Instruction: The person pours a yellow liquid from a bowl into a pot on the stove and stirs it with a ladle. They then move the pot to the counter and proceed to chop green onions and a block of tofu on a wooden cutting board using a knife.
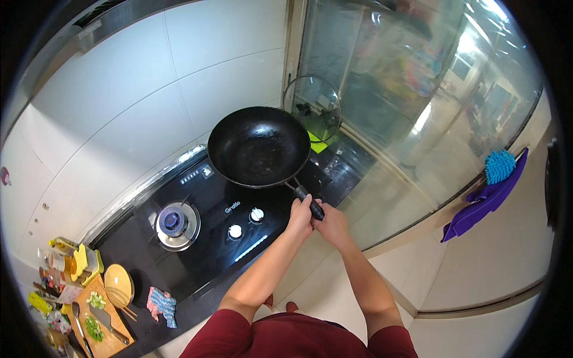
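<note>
A black wok (261, 149) with an empty dark inside is at the right side of the black glass stove (209, 250). Its black handle (307, 200) points down toward me. My left hand (300, 216) and my right hand (330, 224) are both closed around this handle, close together near its end. Whether the wok rests on a burner or hangs just above it, I cannot tell, since it hides that spot. Two white knobs (256, 215) show on the stove below the wok. To the left, the other burner (178, 225) is uncovered.
A glass lid (313, 110) leans upright behind the wok, near a green item (317, 142). Lower left, a cutting board (110, 340) bears a knife (109, 323), a spoon and chopped greens. A yellow plate (119, 283) and a striped cloth (162, 305) lie nearby. Glass panels (382, 113) stand right.
</note>
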Demonstrator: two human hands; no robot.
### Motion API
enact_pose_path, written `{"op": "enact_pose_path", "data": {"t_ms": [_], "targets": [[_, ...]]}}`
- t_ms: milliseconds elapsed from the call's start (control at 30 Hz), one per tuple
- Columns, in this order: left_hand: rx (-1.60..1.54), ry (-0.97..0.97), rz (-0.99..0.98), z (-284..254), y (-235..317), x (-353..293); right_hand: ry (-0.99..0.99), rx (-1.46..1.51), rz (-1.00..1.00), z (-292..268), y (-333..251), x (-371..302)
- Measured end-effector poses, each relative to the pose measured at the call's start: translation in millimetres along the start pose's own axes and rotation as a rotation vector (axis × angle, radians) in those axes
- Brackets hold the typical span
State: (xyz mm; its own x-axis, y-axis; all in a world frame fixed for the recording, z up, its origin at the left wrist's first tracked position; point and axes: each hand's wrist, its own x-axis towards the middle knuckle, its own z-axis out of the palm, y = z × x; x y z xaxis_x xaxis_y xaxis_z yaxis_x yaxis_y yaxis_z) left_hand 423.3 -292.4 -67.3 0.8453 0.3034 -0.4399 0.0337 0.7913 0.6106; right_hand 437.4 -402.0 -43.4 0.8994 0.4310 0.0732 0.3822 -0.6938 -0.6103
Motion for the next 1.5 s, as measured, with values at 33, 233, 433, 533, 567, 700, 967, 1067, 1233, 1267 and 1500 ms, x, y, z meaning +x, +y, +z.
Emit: {"op": "enact_pose_path", "data": {"t_ms": [33, 233, 433, 533, 567, 700, 967, 1067, 1233, 1267, 1500], "targets": [[-0.004, -0.033, 0.034, -3.2, -0.1, -4.2, 0.018, 0.022, -0.020, -0.1, -3.9, -4.8], [0.014, 0.023, 0.154, -10.5, 5.7, -51.6, -0.130, 0.153, -0.091, -8.4, -14.1, -22.6], [-0.074, 0.164, 0.310, -38.1, 18.8, -89.7, -0.334, 0.214, -0.203, -5.5, -50.9, -35.9], [-0.122, 0.228, 0.361, -58.7, 28.6, -101.9, -0.409, 0.159, -0.228, 12.4, -67.5, -36.3], [-0.121, 0.242, 0.381, -66.3, 31.3, -103.8, -0.433, 0.141, -0.234, 16.6, -74.4, -36.4], [-0.148, 0.289, 0.438, -94.9, 38.9, -109.0, -0.509, 0.115, -0.256, 34.0, -96.4, -38.6], [-0.182, 0.360, 0.461, -119.5, 54.0, -120.6, -0.514, 0.118, -0.294, 62.0, -119.7, -44.1], [-0.195, 0.362, 0.446, -125.4, 55.6, -124.9, -0.525, 0.079, -0.301, 66.5, -124.1, -46.5], [-0.234, 0.340, 0.475, -137.4, 56.0, -121.9, -0.521, 0.067, -0.346, 73.4, -129.6, -45.9], [-0.232, 0.341, 0.474, -137.5, 58.3, -123.8, -0.523, 0.069, -0.353, 74.3, -131.4, -44.6], [-0.247, 0.311, 0.502, -144.1, 63.8, -120.8, -0.594, 0.106, -0.394, 74.7, -137.8, -34.4]]}}
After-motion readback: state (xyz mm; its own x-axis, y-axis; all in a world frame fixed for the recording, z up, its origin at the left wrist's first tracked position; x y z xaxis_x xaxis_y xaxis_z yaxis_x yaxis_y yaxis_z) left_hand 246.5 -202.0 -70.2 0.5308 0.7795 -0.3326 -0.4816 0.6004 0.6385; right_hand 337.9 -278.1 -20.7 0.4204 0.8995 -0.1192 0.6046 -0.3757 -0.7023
